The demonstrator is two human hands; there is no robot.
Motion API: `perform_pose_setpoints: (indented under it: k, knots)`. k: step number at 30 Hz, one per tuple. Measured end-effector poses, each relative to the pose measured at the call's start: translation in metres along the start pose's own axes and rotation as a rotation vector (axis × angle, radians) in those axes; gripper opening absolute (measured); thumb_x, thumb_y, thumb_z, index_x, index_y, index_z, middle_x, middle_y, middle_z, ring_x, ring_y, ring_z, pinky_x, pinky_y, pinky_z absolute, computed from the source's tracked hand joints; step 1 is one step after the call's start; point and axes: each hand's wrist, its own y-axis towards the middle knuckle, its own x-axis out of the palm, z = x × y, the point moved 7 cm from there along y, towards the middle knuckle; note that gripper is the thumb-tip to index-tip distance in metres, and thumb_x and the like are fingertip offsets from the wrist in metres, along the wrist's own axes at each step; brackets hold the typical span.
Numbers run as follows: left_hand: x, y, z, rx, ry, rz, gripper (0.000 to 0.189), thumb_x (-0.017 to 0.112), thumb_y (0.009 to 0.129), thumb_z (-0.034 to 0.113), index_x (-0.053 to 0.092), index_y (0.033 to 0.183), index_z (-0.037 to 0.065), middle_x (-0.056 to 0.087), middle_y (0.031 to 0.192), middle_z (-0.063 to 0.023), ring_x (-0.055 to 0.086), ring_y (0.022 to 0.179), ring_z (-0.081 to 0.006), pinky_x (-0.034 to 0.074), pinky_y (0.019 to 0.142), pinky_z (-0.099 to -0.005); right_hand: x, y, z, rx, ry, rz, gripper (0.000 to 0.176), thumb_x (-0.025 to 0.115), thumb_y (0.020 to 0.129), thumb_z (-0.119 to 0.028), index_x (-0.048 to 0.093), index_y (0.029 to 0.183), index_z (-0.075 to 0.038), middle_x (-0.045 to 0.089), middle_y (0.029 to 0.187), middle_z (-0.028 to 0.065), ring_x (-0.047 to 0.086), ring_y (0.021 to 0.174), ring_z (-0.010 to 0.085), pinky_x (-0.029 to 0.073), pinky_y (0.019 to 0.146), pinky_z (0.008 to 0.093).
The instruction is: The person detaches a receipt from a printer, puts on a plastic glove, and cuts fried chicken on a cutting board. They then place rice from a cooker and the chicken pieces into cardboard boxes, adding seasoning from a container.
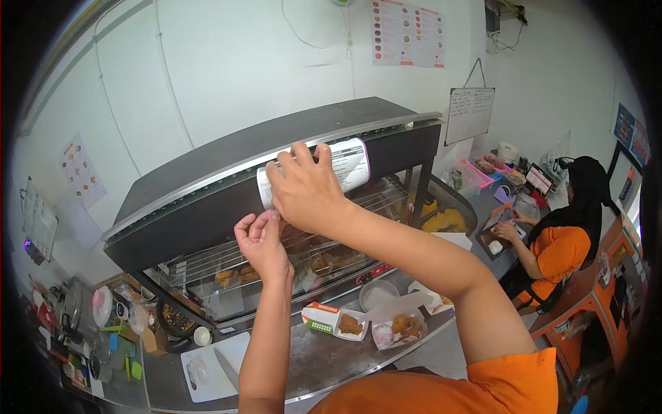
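A printed white paper (353, 165) with a curled right end is against the dark upper front of a glass food warmer (186, 238). My right hand (307, 190) reaches over it, fingers bent and gripping its upper edge. Just below, my left hand (262, 245) has its fingers drawn together at the paper's lower left corner; the exact pinch point is partly hidden. Behind the glass, pieces of fried food (234, 276) lie under a wire rack (200, 265).
On the counter are a cutting board (207, 393) with a knife (226, 367), a white cup (202, 336), a food box (324, 319) and an open box with fried chicken (407, 326). A co-worker in an orange shirt (562, 252) works at the right-hand counter.
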Motion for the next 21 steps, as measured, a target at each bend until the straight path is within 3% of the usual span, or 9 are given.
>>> perform_pose_setpoints:
  k: [4,7,9,11,14,16,19,21]
  knots:
    - [-0.011,-0.023,0.003,0.023,0.134,0.034,0.039,0.07,0.095,-0.001,0.044,0.123,0.009,0.067,0.11,-0.009,0.065,0.101,-0.0138,0.056,0.084,-0.029,-0.006,0.002,0.005,0.076,-0.1,-0.017,0.032,0.072,0.08,-0.029,0.07,0.102,-0.006,0.061,0.101,0.0095,0.053,0.106,0.0275,0.033,0.089,0.0485]
    - [-0.03,-0.052,-0.002,0.037,0.176,-0.026,0.037,0.07,0.096,0.001,0.045,0.122,0.01,0.067,0.108,-0.0075,0.064,0.098,-0.0121,0.051,0.082,-0.0274,0.002,-0.003,0.0,0.057,0.017,-0.098,0.036,0.073,0.081,-0.035,0.069,0.101,-0.005,0.06,0.101,0.0094,0.052,0.109,0.0274,0.032,0.091,0.0483]
    - [-0.044,-0.078,-0.008,-0.027,0.231,-0.026,0.038,0.067,0.094,-0.006,0.043,0.121,0.007,0.066,0.104,-0.0107,0.063,0.099,-0.0148,0.05,0.09,-0.0289,-0.004,-0.006,-0.001,-0.004,0.1,-0.024,0.042,0.073,0.082,-0.039,0.068,0.102,-0.003,0.06,0.103,0.0099,0.051,0.109,0.0276,0.03,0.093,0.0481]
    - [-0.065,-0.102,-0.022,-0.058,0.274,-0.042,0.038,0.067,0.094,-0.006,0.043,0.121,0.007,0.066,0.104,-0.0102,0.063,0.098,-0.0147,0.05,0.09,-0.0291,-0.006,-0.01,0.01,0.058,0.067,-0.043,0.044,0.074,0.083,-0.041,0.068,0.103,-0.003,0.06,0.104,0.0099,0.051,0.109,0.0265,0.03,0.093,0.0481]
    - [-0.093,-0.143,-0.035,-0.189,0.334,-0.067,0.039,0.068,0.093,-0.006,0.044,0.12,0.007,0.067,0.101,-0.0091,0.063,0.097,-0.0145,0.05,0.088,-0.028,-0.006,-0.017,0.026,0.121,0.006,-0.062,0.052,0.075,0.083,-0.042,0.066,0.114,-0.001,0.062,0.109,0.0113,0.052,0.113,0.0274,0.03,0.093,0.0483]
    - [-0.114,-0.169,-0.036,-0.242,0.374,-0.059,0.039,0.069,0.092,-0.005,0.044,0.12,0.007,0.067,0.101,-0.0093,0.063,0.096,-0.0143,0.05,0.086,-0.0269,-0.019,-0.024,0.028,0.047,0.254,-0.01,0.06,0.075,0.083,-0.041,0.061,0.128,-0.002,0.062,0.118,0.0132,0.052,0.119,0.0285,0.03,0.095,0.0484]
    - [-0.159,-0.21,-0.034,-0.284,0.46,0.028,0.036,0.067,0.093,-0.005,0.046,0.119,0.009,0.068,0.099,-0.0078,0.064,0.093,-0.0134,0.05,0.084,-0.0264,-0.044,-0.046,0.053,0.113,0.423,0.005,0.065,0.075,0.082,-0.037,0.056,0.136,-0.005,0.062,0.126,0.0129,0.051,0.123,0.0298,0.031,0.097,0.0493]
    - [-0.192,-0.236,-0.033,-0.305,0.469,0.087,0.036,0.067,0.093,-0.005,0.046,0.119,0.009,0.068,0.099,-0.0081,0.064,0.093,-0.0135,0.051,0.084,-0.0263,-0.058,-0.06,0.087,0.206,0.311,0.048,0.061,0.075,0.082,-0.035,0.059,0.132,-0.005,0.062,0.129,0.0097,0.052,0.121,0.0304,0.031,0.098,0.0491]
